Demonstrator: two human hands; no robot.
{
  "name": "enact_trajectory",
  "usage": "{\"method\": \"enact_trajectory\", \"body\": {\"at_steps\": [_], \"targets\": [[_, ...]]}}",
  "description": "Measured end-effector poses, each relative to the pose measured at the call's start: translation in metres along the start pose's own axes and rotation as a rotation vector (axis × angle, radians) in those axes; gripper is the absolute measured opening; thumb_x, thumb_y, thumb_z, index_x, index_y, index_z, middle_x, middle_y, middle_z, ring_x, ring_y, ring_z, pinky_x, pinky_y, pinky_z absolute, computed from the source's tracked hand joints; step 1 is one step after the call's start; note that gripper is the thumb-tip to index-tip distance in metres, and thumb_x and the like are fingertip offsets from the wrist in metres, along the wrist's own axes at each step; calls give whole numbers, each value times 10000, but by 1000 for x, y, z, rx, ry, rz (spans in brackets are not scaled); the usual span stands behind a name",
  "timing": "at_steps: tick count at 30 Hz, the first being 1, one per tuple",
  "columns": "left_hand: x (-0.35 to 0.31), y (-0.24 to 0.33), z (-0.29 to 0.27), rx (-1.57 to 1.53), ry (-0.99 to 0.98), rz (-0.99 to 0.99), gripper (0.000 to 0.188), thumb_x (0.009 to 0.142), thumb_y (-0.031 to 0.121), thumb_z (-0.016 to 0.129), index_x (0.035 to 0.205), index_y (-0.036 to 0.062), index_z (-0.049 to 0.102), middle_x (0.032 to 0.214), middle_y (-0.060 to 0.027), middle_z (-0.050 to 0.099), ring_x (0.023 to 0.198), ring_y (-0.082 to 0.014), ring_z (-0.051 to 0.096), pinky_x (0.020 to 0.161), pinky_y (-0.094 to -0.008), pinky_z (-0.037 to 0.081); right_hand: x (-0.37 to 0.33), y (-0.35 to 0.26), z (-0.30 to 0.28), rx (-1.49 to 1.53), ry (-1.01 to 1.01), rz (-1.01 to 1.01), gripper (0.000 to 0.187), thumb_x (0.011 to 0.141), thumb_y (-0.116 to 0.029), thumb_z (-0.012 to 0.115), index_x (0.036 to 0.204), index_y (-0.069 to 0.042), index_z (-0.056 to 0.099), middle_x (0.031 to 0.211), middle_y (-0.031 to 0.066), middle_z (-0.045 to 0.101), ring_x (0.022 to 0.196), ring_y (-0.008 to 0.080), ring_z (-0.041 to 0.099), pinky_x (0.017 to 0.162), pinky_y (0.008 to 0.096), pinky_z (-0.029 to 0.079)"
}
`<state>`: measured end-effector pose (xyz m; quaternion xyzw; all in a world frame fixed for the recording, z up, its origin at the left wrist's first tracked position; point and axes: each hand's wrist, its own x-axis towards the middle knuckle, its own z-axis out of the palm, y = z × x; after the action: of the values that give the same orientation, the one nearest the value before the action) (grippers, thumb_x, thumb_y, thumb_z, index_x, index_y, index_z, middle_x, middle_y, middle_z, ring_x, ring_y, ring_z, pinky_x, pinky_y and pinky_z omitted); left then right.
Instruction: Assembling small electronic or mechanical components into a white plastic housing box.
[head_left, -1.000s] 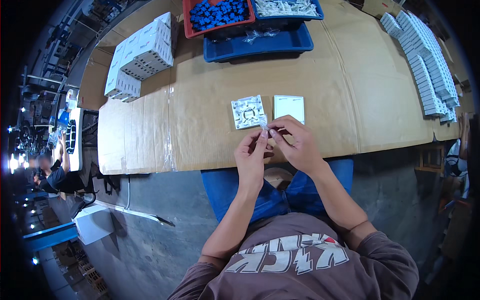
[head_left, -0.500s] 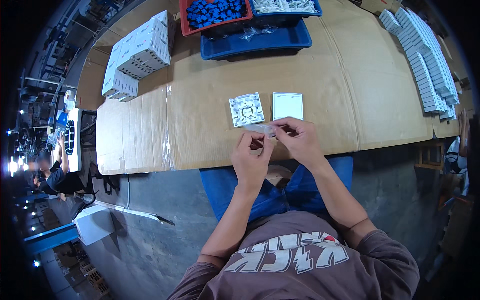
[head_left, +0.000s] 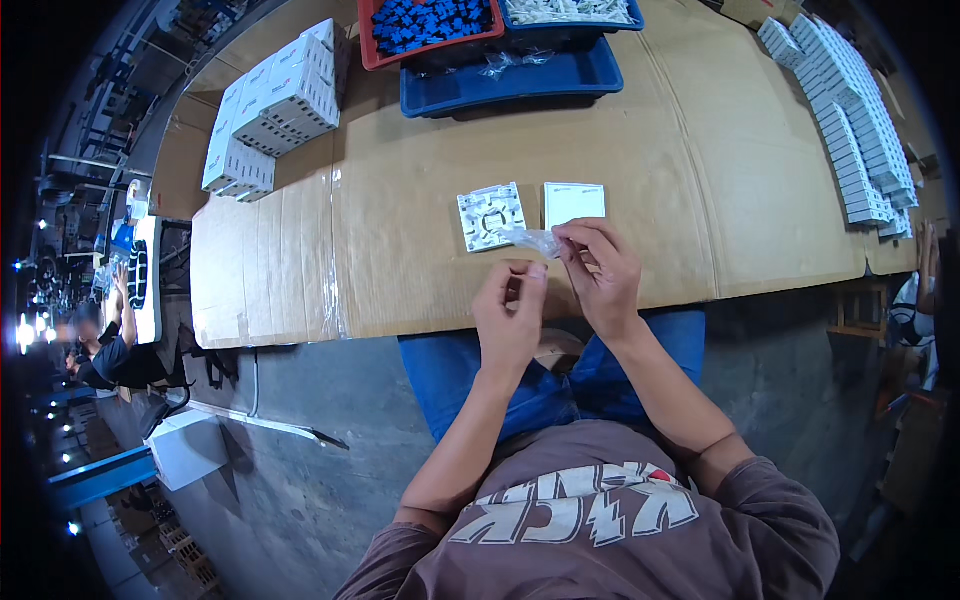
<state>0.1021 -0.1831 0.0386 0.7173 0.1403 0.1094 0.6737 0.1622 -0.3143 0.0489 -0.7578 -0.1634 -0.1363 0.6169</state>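
Observation:
Between the thumb and fingers of my right hand (head_left: 603,272) is a small clear plastic bag (head_left: 541,241), crumpled and stretching to the left. My left hand (head_left: 510,310) is closed in a pinch just below the bag, apart from it; whether anything small sits in the pinch cannot be made out. Beyond the bag lies a white square tray with moulded grooves and a ring in its middle (head_left: 490,216), its lower right corner partly covered by the bag. A flat white square cover (head_left: 574,202) lies to its right, its near edge hidden behind my right hand.
Stacked white boxes (head_left: 285,105) stand at the far left of the cardboard-covered table (head_left: 400,200). At the back are a red bin of blue parts (head_left: 432,25), a bin of white pieces (head_left: 570,12) and a blue bin (head_left: 512,85). More white stacks (head_left: 850,120) line the right.
My right hand has moved slightly up and away from the left with the clear bag, which now shows more fully. My left hand has come apart from it.

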Motion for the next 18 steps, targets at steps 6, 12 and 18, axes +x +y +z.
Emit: {"method": "enact_trajectory", "body": {"at_steps": [6, 12, 18], "targets": [[12, 21, -6, -524, 33, -521, 283, 1061, 313, 638, 1098, 43, 713, 942, -13, 707, 758, -91, 620, 648, -256, 496, 3, 10, -8, 100, -240, -77, 277, 863, 124, 687, 1103, -11, 722, 1081, 81, 676, 1002, 194, 692, 861, 302, 605], [10, -2, -6, -681, 35, -445, 250, 1049, 258, 657, 1194, 59, 705, 1023, -15, 713, 899, -101, 646, 793, -270, 515, -3, 6, 4, 370, -173, 380, 244, 942, 14, 698, 1181, 1, 652, 1082, 60, 698, 920, 113, 678, 789, 258, 572], [12, 4, -5, -732, 85, -396, 284, 1052, 262, 660, 1242, 55, 698, 1116, -32, 714, 1037, -120, 639, 862, -285, 488, -3, 12, -6, 423, -447, 681, 137, 1011, -105, 688, 1099, -1, 672, 812, 2, 686, 633, 56, 597, 576, 228, 478]]}}
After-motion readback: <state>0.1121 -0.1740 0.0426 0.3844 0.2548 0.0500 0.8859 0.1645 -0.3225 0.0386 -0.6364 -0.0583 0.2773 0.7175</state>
